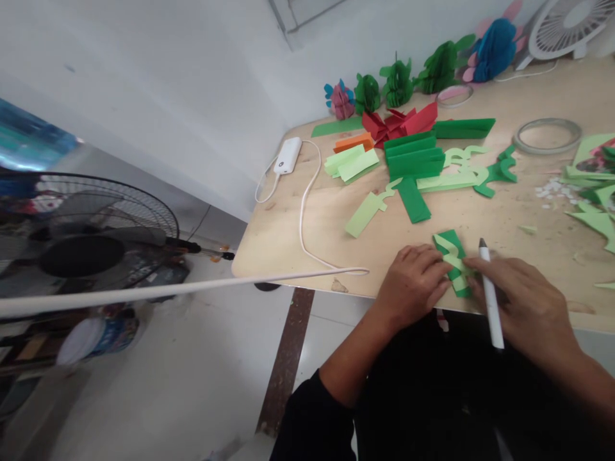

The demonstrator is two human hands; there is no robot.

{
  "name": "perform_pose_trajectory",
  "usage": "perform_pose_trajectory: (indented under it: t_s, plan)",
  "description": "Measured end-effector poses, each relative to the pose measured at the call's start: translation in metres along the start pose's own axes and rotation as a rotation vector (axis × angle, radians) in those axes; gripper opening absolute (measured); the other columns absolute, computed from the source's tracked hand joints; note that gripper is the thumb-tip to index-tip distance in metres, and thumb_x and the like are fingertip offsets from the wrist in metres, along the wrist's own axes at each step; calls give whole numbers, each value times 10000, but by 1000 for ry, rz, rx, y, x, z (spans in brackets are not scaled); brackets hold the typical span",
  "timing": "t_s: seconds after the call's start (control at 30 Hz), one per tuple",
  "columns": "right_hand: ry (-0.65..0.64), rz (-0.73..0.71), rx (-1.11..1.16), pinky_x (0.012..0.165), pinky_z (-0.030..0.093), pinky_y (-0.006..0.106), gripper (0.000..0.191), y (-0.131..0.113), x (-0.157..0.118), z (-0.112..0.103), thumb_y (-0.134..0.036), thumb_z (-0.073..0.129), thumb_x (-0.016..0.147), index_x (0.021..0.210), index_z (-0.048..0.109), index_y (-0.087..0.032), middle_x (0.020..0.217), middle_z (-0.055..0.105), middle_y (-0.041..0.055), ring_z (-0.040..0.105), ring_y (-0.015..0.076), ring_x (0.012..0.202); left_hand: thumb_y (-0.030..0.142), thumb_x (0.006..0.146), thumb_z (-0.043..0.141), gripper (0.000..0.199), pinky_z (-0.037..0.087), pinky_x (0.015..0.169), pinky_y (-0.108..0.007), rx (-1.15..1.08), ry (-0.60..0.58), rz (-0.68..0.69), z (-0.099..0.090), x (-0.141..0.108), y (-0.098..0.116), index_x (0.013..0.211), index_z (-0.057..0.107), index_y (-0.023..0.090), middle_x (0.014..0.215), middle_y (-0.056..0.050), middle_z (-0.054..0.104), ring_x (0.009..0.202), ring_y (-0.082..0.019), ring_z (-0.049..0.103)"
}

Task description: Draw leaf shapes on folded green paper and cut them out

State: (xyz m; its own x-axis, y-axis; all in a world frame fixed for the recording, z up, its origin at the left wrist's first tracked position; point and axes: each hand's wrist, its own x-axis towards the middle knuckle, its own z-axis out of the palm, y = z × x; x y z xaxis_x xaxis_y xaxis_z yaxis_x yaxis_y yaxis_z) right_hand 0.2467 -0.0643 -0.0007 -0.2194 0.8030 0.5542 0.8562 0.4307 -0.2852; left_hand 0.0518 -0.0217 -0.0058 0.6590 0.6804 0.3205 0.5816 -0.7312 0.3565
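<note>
Near the table's front edge lies a dark green paper piece (460,286) with a pale green paper cutout (446,245) on top of it. My left hand (417,282) presses its bent fingertips on the left side of these papers, its fingers close together. From the right, my right hand (531,304) touches the cutout with its fingertips. A white pen (491,301) is tucked in that same hand, its dark tip pointing away from me. Whatever the lower fingers of the right hand do is hidden.
Folded green paper strips (414,155), red folded paper (398,125) and tape rings (548,136) lie farther back. Paper figures (398,83) and a small white fan (569,29) line the wall. A white cable (302,218) crosses the table's left part. Paper scraps (596,224) lie right.
</note>
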Motion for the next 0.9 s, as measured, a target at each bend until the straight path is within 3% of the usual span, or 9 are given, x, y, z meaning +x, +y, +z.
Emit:
perform_pose_trajectory:
  t_s: [0.5, 0.7, 0.9]
  plan:
    - [-13, -113, -34, 700, 494, 335, 260, 5, -1, 3, -221, 590, 887, 1133, 674, -209, 874, 747, 65, 678, 221, 780, 298, 1004, 436, 293, 444, 1052, -395, 9, -21, 12, 0, 0, 0, 1115, 667, 156, 1168, -92, 680, 1205, -234, 572]
    - [16, -144, -11, 744, 493, 353, 274, 11, -7, 9, -253, 570, 905, 1155, 650, -174, 918, 720, 88, 655, 238, 826, 320, 997, 452, 293, 412, 1091, -397, 66, 3, 26, 0, -1, 0, 1110, 670, 161, 1371, -114, 588, 1314, -256, 492]
    - [12, -153, 3, 775, 485, 361, 310, 13, -9, 11, -235, 579, 902, 1208, 616, -198, 953, 699, 81, 647, 243, 859, 323, 987, 449, 291, 352, 1134, -477, 129, -40, -8, 1, -2, 2, 1157, 640, 184, 1492, -86, 507, 1425, -300, 373]
